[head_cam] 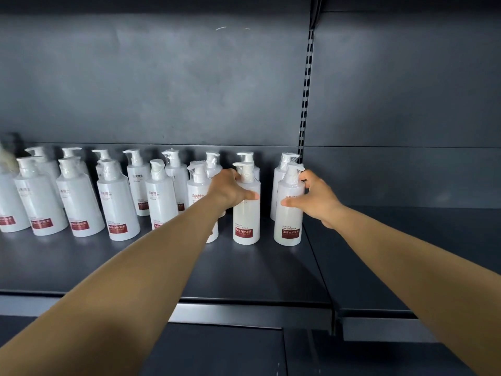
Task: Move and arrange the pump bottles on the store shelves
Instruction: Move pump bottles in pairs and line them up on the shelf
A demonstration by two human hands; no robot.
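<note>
Two bare arms reach out over the front edge of the dark shelf. The front part of the shelf has nothing on it, so there is room to pull bottles forward.

A bit further in, the left hand holds the front bottle near its top. The thumb lies across the front and the fingers curl round by the pump. The right hand holds the end bottle the same way, thumb on the front and fingers bent round the far side. Both bottles stand straight up on the shelf, a little apart from each other, at the right end of the row.

To the left stand many more white pump bottles with red labels. They sit in two loose lines, front and back, but the gaps are not even and some stand a little further forward than others. Behind the two held bottles stand two more.

The shelf part on the right has no bottles at all.

I think the job is about half done. The bottles are up on the shelf, but the row needs to be made neat, and these two are the ones being set in place right now
</note>
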